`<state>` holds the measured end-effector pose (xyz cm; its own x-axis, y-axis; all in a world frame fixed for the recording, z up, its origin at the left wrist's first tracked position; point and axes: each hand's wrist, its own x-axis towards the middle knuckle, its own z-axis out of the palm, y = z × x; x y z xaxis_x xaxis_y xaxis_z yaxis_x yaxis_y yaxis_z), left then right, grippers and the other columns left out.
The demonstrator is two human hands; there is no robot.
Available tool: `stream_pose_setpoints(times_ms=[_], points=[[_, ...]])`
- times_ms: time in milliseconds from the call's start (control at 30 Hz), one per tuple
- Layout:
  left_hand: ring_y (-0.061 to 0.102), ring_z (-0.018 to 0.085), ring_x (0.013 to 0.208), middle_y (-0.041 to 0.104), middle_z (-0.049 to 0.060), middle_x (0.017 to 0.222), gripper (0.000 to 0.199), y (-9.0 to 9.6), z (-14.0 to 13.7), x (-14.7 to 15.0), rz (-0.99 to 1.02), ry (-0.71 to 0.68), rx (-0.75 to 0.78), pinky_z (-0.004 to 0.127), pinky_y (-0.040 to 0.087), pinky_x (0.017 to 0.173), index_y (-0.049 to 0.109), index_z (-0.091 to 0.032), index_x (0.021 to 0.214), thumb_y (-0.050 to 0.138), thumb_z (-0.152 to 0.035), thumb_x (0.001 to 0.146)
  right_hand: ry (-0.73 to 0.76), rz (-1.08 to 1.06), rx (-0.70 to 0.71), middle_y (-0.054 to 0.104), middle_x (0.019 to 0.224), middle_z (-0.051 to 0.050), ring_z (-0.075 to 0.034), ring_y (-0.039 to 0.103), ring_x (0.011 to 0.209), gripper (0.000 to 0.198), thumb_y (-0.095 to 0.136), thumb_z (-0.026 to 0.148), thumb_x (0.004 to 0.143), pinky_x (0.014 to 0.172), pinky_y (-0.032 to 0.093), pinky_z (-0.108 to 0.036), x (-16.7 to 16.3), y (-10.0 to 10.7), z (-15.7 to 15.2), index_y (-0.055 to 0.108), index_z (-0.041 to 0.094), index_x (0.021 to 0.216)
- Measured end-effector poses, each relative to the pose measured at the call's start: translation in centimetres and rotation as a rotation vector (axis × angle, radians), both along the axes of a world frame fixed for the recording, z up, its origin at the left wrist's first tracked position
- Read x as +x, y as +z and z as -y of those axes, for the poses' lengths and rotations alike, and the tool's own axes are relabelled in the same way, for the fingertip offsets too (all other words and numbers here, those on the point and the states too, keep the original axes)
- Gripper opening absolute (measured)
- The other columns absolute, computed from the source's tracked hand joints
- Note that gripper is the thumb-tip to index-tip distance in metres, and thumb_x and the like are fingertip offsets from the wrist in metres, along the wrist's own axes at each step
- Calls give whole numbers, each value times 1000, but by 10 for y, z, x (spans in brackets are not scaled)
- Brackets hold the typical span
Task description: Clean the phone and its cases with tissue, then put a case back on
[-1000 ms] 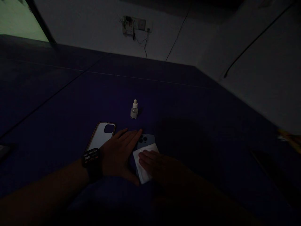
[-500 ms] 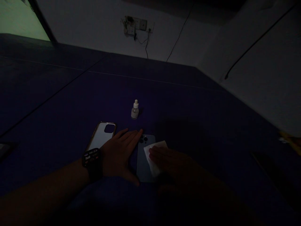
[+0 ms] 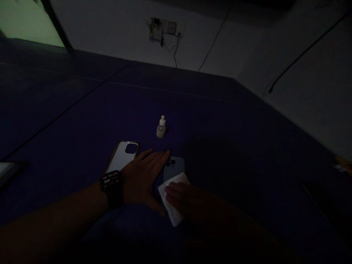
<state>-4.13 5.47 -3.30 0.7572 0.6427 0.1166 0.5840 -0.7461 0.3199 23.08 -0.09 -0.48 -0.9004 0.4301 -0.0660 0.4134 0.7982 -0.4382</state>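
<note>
A blue-grey smartphone (image 3: 176, 167) lies back up on the dark blue surface, its camera lenses at the far end. My left hand (image 3: 141, 179), a smartwatch (image 3: 111, 181) on its wrist, rests flat along the phone's left edge with fingers and thumb stretched out. My right hand (image 3: 183, 198) presses a folded white tissue (image 3: 172, 214) onto the phone's lower part, which it covers. Partly behind my left hand lies a clear phone case (image 3: 119, 157) with a gold-coloured rim. Beyond the phone stands a small dropper bottle (image 3: 161, 130) with a white cap.
At the far left edge sits a pale, flat box-like object (image 3: 7, 170). A dark flat object (image 3: 316, 198) lies at the right, dim. Sockets with plugs and cables (image 3: 167, 29) are on the back wall. Another cable (image 3: 299, 57) hangs along the right wall.
My right hand has slid the tissue down the phone, toward me and to the left, uncovering more near the lenses. My left hand keeps its place beside the phone. The view has shifted slightly.
</note>
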Motion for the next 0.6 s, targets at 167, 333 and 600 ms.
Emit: stream_pose_setpoints(times_ms=[167,333,600], points=[[42,42,145,39,30,158,143,0,1,0,-4,6,4,59,21,122,10,-7,160,50,-100,59,-103,22,76,41,159,-18,-29,39,150,75,61,47,97,120,40,-47,-1,-5,0,35,13,158],[41,42,146,38,30,158,142,0,1,0,-12,13,-11,60,21,123,14,-5,160,50,-99,60,-80,2,105,45,157,-19,-30,41,148,74,59,53,97,118,42,-48,-3,-9,2,43,9,153],[42,43,145,40,30,157,141,2,1,1,-5,6,-19,61,22,122,18,-5,159,53,-98,59,-58,-83,249,57,148,-18,-29,52,141,65,57,52,98,115,47,-47,-7,-13,-6,53,6,145]])
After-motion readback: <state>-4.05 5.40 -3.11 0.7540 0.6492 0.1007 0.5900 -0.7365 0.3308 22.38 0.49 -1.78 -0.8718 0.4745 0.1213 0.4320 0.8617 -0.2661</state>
